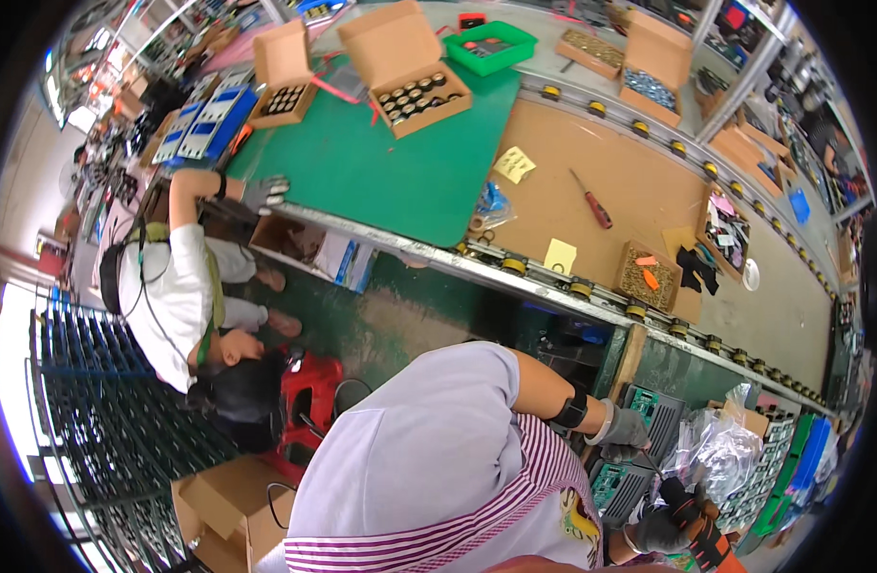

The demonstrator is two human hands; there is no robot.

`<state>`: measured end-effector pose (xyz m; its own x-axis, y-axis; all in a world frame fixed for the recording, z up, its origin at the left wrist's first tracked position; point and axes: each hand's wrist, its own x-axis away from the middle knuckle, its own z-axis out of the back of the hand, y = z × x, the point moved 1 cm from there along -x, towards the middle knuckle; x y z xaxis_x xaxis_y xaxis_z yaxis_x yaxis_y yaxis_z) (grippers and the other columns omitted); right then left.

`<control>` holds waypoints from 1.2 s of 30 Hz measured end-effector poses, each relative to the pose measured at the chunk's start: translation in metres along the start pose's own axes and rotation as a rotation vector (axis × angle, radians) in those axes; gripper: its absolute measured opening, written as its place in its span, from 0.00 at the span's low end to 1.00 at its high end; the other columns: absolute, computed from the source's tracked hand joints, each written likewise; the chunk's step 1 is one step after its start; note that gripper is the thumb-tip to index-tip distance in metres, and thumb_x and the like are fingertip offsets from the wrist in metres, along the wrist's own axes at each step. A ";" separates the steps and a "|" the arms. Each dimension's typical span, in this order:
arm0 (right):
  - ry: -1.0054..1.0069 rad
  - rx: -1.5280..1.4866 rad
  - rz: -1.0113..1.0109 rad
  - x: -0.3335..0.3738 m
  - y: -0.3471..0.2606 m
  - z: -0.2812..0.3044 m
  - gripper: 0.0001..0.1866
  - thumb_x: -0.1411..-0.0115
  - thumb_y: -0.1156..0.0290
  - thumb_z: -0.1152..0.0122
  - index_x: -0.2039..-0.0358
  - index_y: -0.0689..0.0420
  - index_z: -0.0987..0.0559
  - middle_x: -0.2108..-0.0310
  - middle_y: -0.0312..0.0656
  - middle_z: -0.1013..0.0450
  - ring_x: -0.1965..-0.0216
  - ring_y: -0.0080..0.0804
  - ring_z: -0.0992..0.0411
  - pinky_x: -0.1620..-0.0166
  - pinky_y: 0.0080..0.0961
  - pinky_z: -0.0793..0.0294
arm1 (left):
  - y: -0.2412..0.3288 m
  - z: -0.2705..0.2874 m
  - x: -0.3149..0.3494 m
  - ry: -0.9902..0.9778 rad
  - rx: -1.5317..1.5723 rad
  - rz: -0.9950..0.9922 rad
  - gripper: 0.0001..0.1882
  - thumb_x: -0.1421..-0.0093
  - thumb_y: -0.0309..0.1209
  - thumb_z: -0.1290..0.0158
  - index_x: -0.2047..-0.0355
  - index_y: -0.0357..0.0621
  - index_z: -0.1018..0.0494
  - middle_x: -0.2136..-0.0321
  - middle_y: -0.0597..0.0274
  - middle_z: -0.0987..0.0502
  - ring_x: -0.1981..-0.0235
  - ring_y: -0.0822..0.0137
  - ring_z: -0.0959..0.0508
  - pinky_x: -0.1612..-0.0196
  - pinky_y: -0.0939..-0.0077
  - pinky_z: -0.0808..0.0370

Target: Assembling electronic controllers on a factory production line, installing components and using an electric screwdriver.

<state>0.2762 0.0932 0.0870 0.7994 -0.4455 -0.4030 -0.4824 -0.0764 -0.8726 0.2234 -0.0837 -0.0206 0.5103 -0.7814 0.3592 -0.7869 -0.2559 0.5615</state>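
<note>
My left hand (623, 428), in a grey glove with a black band on the wrist, is at the lower right over dark grey housings. Its fingers are pinched near the thin bit of a power screwdriver; what they hold is too small to tell. My right hand (660, 531), in a dark glove, grips the black-and-orange power screwdriver (714, 546), whose bit points toward the left fingertips. One housing (666, 413) with a green circuit board lies beyond my left hand. Another green circuit board (607, 485) sits in a housing on the near side.
Clear plastic bags (723, 441) lie beside the housings, next to green and blue trays (803, 463). A roller conveyor (580, 288) carries a brown board with a red-handled screwdriver (599, 210) and a box of screws (646, 277). A co-worker (176, 296) sits at the green-topped table (391, 181).
</note>
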 end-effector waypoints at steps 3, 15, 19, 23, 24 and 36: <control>-0.037 0.045 0.039 0.001 -0.010 -0.036 0.21 0.50 0.60 0.50 0.64 0.66 0.31 0.67 0.45 0.31 0.65 0.36 0.30 0.53 0.29 0.34 | -0.001 0.005 -0.001 0.019 0.064 -0.043 0.12 0.44 0.33 0.53 0.78 0.35 0.34 0.86 0.60 0.33 0.89 0.69 0.33 0.88 0.77 0.34; -0.273 0.288 0.352 0.003 -0.024 -0.051 0.19 0.49 0.63 0.50 0.65 0.68 0.31 0.65 0.48 0.32 0.68 0.42 0.30 0.57 0.31 0.30 | -0.002 -0.002 0.014 -0.007 0.087 -0.082 0.13 0.43 0.35 0.55 0.78 0.38 0.35 0.87 0.62 0.34 0.89 0.71 0.34 0.87 0.79 0.35; -0.223 0.148 0.222 0.003 -0.022 -0.046 0.19 0.49 0.63 0.50 0.64 0.68 0.31 0.66 0.48 0.32 0.67 0.41 0.30 0.56 0.32 0.31 | -0.006 -0.004 0.013 -0.069 0.142 -0.107 0.13 0.43 0.35 0.55 0.79 0.39 0.36 0.87 0.63 0.36 0.89 0.72 0.35 0.88 0.79 0.37; -0.197 0.042 0.063 0.001 -0.026 -0.033 0.19 0.49 0.62 0.49 0.64 0.67 0.31 0.67 0.47 0.32 0.67 0.39 0.30 0.55 0.31 0.32 | -0.006 -0.009 0.015 -0.113 0.186 -0.095 0.13 0.43 0.34 0.55 0.78 0.38 0.37 0.88 0.63 0.36 0.90 0.72 0.37 0.89 0.80 0.40; -0.224 0.021 -0.025 0.002 -0.026 -0.033 0.19 0.50 0.62 0.49 0.64 0.67 0.31 0.68 0.46 0.32 0.67 0.37 0.30 0.55 0.31 0.33 | -0.005 -0.011 0.018 -0.111 0.184 -0.093 0.13 0.43 0.34 0.55 0.78 0.38 0.37 0.88 0.63 0.36 0.90 0.72 0.37 0.89 0.80 0.40; -0.132 0.012 0.018 0.014 -0.030 -0.044 0.19 0.52 0.60 0.47 0.65 0.64 0.29 0.69 0.43 0.33 0.67 0.34 0.32 0.56 0.28 0.35 | -0.007 -0.008 0.024 -0.087 0.163 -0.018 0.14 0.43 0.37 0.56 0.78 0.39 0.35 0.87 0.64 0.34 0.91 0.74 0.38 0.88 0.80 0.40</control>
<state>0.2865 0.0500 0.1201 0.8315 -0.3252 -0.4504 -0.4930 -0.0582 -0.8681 0.2439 -0.0959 -0.0097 0.4989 -0.8201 0.2802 -0.8270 -0.3538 0.4370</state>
